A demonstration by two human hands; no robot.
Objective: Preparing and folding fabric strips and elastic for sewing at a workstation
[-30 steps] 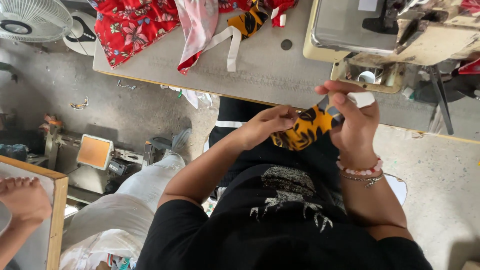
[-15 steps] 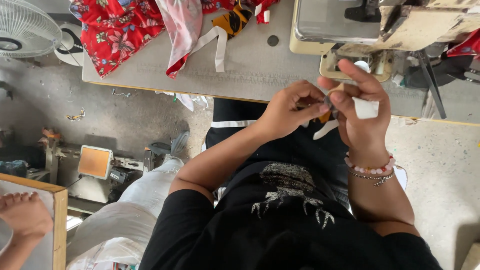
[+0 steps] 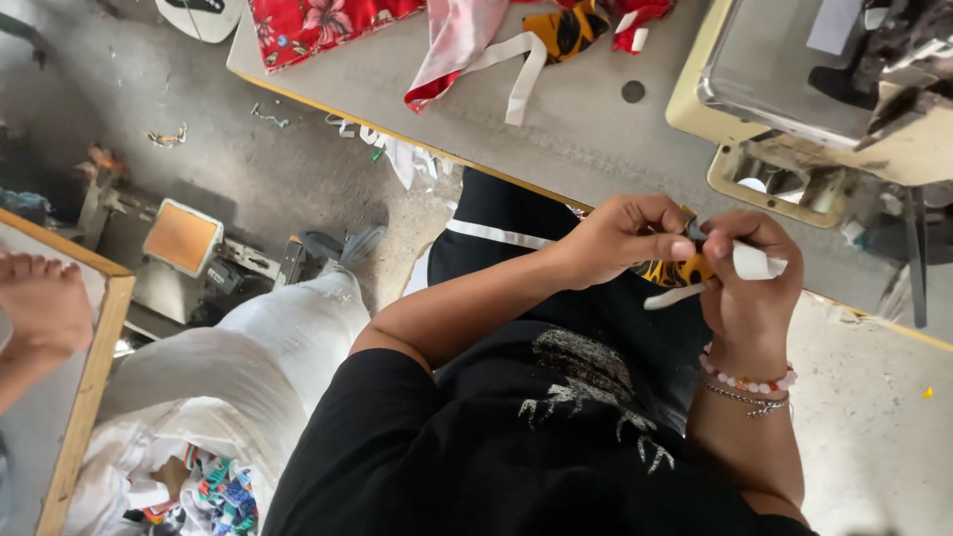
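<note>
Both my hands meet just in front of the table edge, over my lap. My left hand (image 3: 625,238) pinches a small orange-and-black patterned fabric piece (image 3: 663,271), its fingertips closed on the top edge. My right hand (image 3: 747,288), with bead bracelets at the wrist, is curled around a white fabric strip (image 3: 760,263); one end sticks out to the right and another end pokes down-left below the patterned piece. Most of the patterned piece is hidden between the two hands.
A cream sewing machine (image 3: 794,89) stands on the grey table (image 3: 586,149) at the upper right. Red floral cloth (image 3: 308,25), pink cloth (image 3: 452,40) and another orange patterned piece (image 3: 566,30) lie at the back. A white sack of scraps (image 3: 199,397) and another person's foot (image 3: 40,303) are on the left.
My hands have come down from beside the machine toward my lap. The patterned piece, spread open a second ago, is now bunched small between my fingers with the white strip.
</note>
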